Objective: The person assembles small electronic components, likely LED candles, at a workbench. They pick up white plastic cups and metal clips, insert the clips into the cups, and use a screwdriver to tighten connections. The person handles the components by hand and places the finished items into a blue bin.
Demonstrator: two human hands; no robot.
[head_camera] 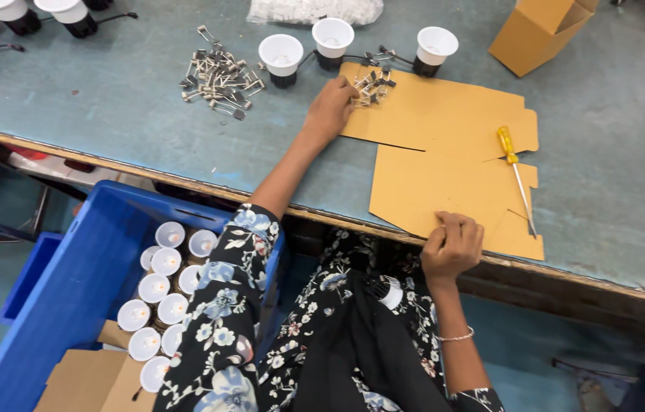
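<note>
Your left hand [330,107] covers part of the small metal parts [372,88] on the cardboard sheet [444,152], and its fingertips are hidden. At the upper left of the frame, black-and-white cups [17,15] are cut off. Your sleeve hides some cups in the blue crate [86,267].

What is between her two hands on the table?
In the head view, only flat brown cardboard lies between the left hand and the right hand.

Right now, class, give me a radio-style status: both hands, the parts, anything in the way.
Left hand reaching into small metal parts on flat cardboard. Right hand curled at cardboard's near edge. Yellow screwdriver lying alongside.
</note>
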